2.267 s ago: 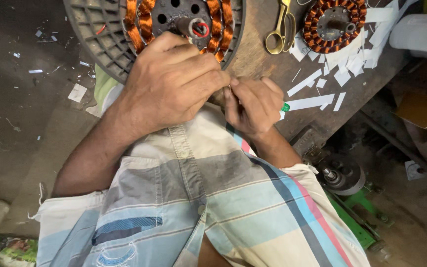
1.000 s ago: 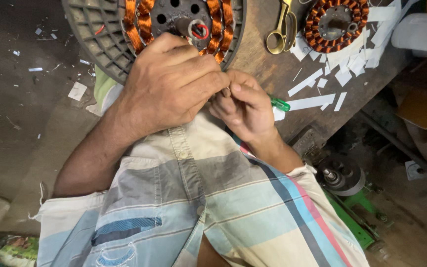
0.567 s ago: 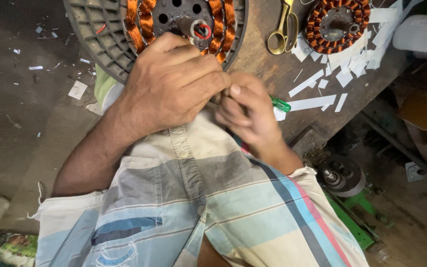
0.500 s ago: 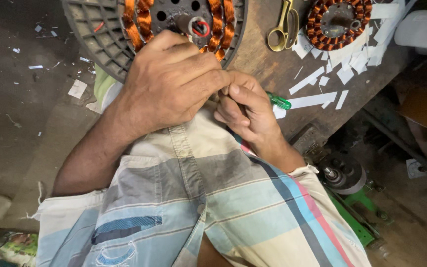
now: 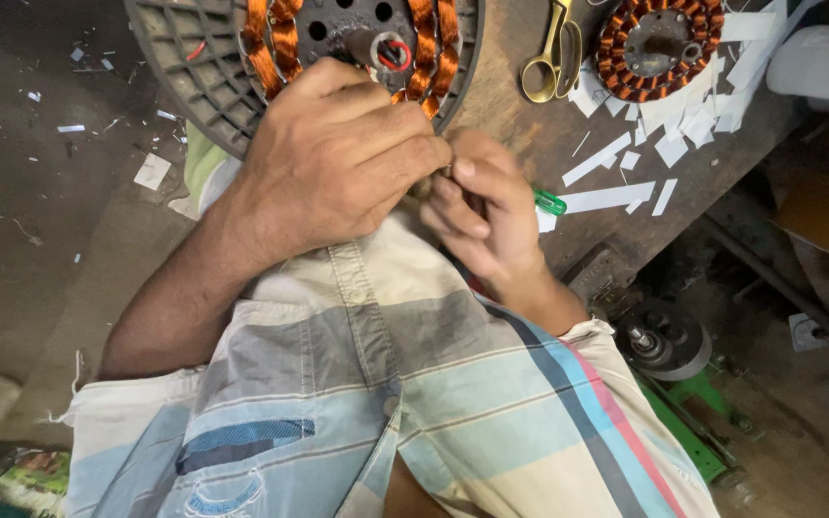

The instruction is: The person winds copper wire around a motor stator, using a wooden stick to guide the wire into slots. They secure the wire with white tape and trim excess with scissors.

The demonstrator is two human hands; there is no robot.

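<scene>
Change since earlier frames: right hand [image 5: 486,216] has drawn closer under the left hand's fingertips, its fingers curled in more; the green tip beside it shows less than before. Left hand has kept its place over the winding.

Head view, left hand [image 5: 338,158]: lies palm down over the near edge of the large stator [image 5: 309,48], fingers together and bent, their tips pressed at the spot where the two hands meet. What sits between the tips is hidden; cannot tell whether it pinches anything.

Head view, right hand: fingers curled and bunched against the left fingertips, thumb up; a small dark piece shows at the meeting point, too small to make out. Grip cannot be told.

Large stator: round grey finned housing with copper coils around a dark hub, on the wooden bench [image 5: 530,125], partly covered by the left hand.

Green tool [image 5: 549,201]: green tip pokes out just beside the right hand, on the bench.

Other things: brass-handled scissors [image 5: 551,53] between the two stators; smaller copper-wound stator [image 5: 659,43] farther right; white paper strips [image 5: 616,197] scattered near it.

Clothing: pale striped shirt [image 5: 414,384] fills the lower frame.
</scene>
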